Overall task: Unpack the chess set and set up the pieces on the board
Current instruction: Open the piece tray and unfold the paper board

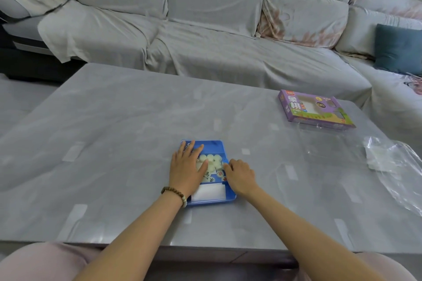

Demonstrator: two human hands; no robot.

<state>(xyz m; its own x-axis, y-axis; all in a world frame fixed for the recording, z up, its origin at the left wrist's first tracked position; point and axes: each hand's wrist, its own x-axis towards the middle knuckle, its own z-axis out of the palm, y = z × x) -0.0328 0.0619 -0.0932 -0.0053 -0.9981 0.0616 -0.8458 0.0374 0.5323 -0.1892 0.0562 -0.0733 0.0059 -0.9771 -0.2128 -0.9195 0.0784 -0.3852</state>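
A blue plastic tray [217,145] lies on the grey table [114,143] in front of me. Inside it are several round cream xiangqi pieces [213,162], some with red or dark characters, and a folded white sheet [209,191] at its near end. My left hand [187,166] rests flat over the tray's left part, fingers straight, covering some pieces. My right hand [239,175] sits at the tray's right rim with fingers curled on the edge. No board is laid out.
A purple xiangqi box [315,109] lies at the table's far right. Crumpled clear plastic wrap [388,159] spreads along the right edge. A sofa under a grey cover [205,29] runs behind the table, with a teal cushion [398,49] at right.
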